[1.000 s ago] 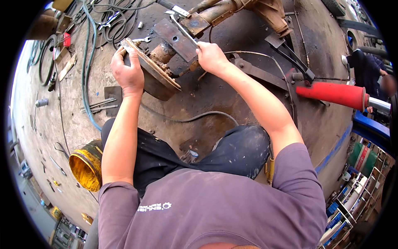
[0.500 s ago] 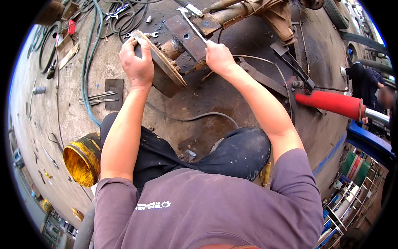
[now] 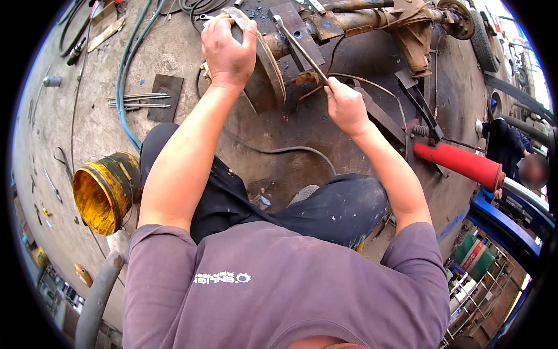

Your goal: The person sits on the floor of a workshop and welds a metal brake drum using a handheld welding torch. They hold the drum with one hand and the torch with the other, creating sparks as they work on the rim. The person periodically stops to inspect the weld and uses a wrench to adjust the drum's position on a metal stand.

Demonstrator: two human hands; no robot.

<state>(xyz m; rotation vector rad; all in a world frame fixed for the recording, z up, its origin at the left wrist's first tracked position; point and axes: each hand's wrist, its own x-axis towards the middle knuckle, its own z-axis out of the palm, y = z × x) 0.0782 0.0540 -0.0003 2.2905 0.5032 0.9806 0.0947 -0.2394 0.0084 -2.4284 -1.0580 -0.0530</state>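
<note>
Brake drum (image 3: 264, 75) now nearer, hands higher.

The left hand (image 3: 228, 49) covers the upper rim of the round rusty metal backing plate (image 3: 264, 78), so what its fingers grip there cannot be told. The right hand (image 3: 344, 106) closes around the lower end of the long grey metal wrench (image 3: 299, 46), hiding that end. The rusty axle housing (image 3: 372, 20) runs out past the picture's top edge. The yellow-stained metal bucket (image 3: 104, 192) shows only part of its inside. The small tools lying along the left rim are too bent and small to identify.
</note>
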